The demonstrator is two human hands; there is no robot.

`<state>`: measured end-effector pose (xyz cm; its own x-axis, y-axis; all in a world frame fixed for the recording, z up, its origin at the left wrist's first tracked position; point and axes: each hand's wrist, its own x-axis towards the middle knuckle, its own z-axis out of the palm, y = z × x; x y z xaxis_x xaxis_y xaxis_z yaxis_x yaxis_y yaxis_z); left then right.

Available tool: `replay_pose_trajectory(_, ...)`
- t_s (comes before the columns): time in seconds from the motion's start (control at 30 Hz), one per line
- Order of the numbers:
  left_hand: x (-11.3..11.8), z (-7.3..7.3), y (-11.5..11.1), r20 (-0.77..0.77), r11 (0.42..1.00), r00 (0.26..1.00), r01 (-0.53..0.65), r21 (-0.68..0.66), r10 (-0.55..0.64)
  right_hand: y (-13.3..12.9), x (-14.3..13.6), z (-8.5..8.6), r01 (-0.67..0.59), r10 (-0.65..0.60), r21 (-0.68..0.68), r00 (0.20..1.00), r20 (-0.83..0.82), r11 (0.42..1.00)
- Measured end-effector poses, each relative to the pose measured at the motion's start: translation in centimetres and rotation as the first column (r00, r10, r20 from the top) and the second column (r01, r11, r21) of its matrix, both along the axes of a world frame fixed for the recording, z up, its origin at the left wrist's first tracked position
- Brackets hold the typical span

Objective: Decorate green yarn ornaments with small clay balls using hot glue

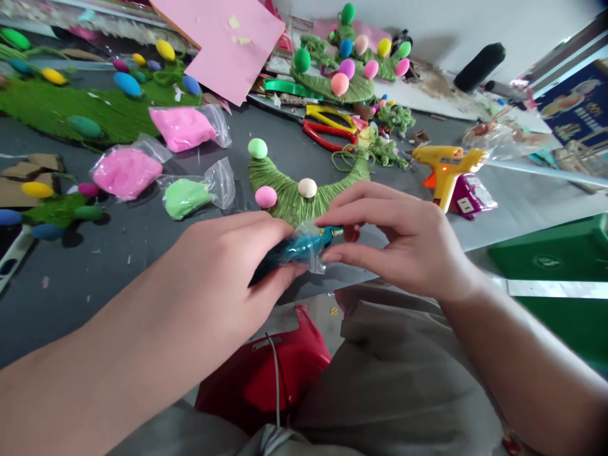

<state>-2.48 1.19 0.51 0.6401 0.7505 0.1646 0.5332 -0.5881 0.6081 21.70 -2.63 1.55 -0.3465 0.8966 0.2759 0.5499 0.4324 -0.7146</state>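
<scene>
My left hand is closed round a small clear bag of teal clay, holding it over the table's front edge. At the bag's open end, my right hand pinches the plastic between thumb and forefinger, where a bit of teal clay sticks out. Just behind the hands lies a crescent wrapped in green yarn. It carries a light green ball, a pink ball and a cream ball. The crescent's lower middle is partly hidden by my hands.
Bags of pink clay and green clay lie at left. A yellow glue gun with a lit orange light stands at right, by a purple packet. Red-handled pliers and finished green pieces lie behind.
</scene>
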Motion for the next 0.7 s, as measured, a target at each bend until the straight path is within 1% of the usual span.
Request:
replay_pose_trajectory(0.1, 0.0, 0.2, 0.0, -0.019, 1.000, 1.000, 0.007, 0.009, -0.006, 0.0, -0.6, -0.1, -0.023, 0.023, -0.033, 1.000, -0.004, 0.999)
replay_pose_trajectory(0.3, 0.0, 0.3, -0.1, -0.044, 0.999, 0.998, 0.046, 0.023, -0.045, -0.3, -1.4, -0.3, 0.020, -0.019, -0.062, 1.000, 0.017, 0.998)
replay_pose_trajectory(0.5, 0.1, 0.4, -0.2, -0.052, 0.999, 0.999, 0.008, -0.046, -0.011, -0.6, -1.8, 0.0, 0.072, -0.073, 0.013, 0.991, 0.110, 0.997)
replay_pose_trajectory(0.6, 0.3, 0.6, 0.0, -0.076, 0.995, 0.997, -0.015, -0.101, 0.007, -0.5, -1.3, 0.2, 0.091, -0.095, 0.033, 0.986, 0.138, 0.995)
replay_pose_trajectory(0.7, 0.3, 0.7, 0.1, -0.132, 0.989, 0.991, -0.048, -0.137, 0.030, -0.4, -0.5, 0.4, 0.123, -0.126, 0.030, 0.985, 0.120, 0.992)
